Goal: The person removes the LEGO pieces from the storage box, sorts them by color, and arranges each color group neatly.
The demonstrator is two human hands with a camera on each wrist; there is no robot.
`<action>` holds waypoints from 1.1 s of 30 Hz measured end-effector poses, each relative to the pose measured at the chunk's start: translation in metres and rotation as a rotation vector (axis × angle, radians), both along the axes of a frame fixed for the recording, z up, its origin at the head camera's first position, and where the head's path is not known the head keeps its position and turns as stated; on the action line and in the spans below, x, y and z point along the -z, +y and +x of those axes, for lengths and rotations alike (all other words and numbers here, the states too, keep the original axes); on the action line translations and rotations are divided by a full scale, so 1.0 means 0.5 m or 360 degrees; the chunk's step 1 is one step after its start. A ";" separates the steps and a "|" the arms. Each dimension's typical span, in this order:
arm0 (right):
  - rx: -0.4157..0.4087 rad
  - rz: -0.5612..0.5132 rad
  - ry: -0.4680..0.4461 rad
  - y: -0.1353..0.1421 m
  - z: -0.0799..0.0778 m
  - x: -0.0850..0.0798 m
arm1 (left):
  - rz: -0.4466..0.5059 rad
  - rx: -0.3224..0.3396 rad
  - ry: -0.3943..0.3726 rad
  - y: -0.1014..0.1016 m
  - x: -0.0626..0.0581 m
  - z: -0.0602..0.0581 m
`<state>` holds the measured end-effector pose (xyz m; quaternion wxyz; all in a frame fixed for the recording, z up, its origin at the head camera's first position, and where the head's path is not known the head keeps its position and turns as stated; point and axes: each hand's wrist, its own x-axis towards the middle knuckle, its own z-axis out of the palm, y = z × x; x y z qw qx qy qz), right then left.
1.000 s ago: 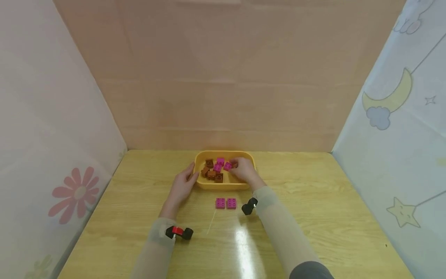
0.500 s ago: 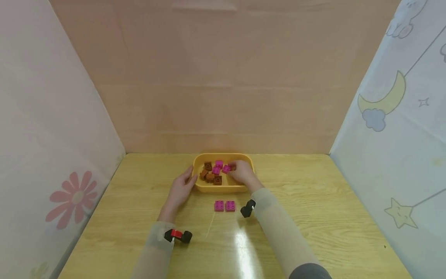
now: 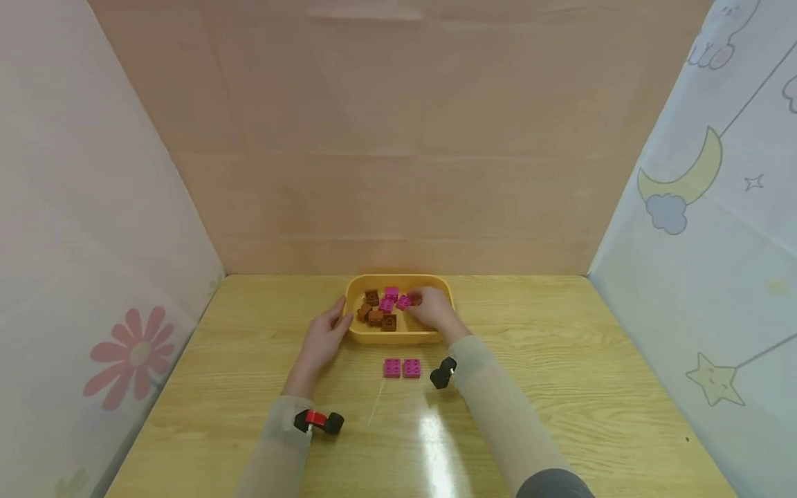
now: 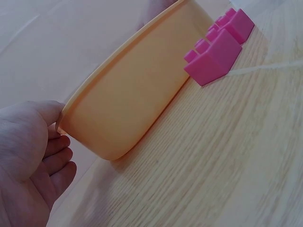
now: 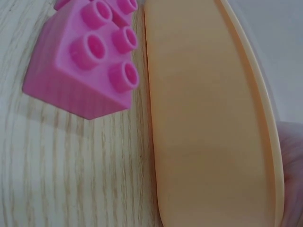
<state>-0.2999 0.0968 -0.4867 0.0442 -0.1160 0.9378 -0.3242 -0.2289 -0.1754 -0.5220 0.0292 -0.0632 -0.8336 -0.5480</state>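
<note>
A yellow plastic tray [image 3: 398,337] at the back of the table holds pink and brown toy building bricks. At its left end my left hand [image 3: 324,335] grips the rim; in the left wrist view that hand [image 4: 28,151] has the thumb over the rim and the fingers curled outside. My right hand [image 3: 434,309] reaches into the tray's right side and pinches a pink brick [image 3: 404,301] at the fingertips. A brown brick [image 3: 417,301] is partly hidden under it. The right wrist view shows only a bit of this hand [image 5: 291,161] behind the tray wall.
Two pink bricks, a left one [image 3: 392,368] and a right one [image 3: 412,368], stand side by side on the wooden table [image 3: 529,387] in front of the tray. More brown bricks [image 3: 376,317] lie in the tray's left half. A cloth-covered wall [image 3: 398,207] rises behind.
The head view has shifted slightly. Both hands keep their places at the tray, and the bricks show no clear movement.
</note>
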 end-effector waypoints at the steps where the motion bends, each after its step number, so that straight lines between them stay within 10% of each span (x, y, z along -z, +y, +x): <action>1: -0.0001 0.0006 0.0002 0.000 -0.001 0.001 | -0.0001 0.0000 -0.0002 0.000 -0.001 0.001; 33: 0.0031 -0.0163 -0.0034 0.002 0.004 0.001 | -0.0006 -0.0008 0.0030 -0.001 -0.003 0.004</action>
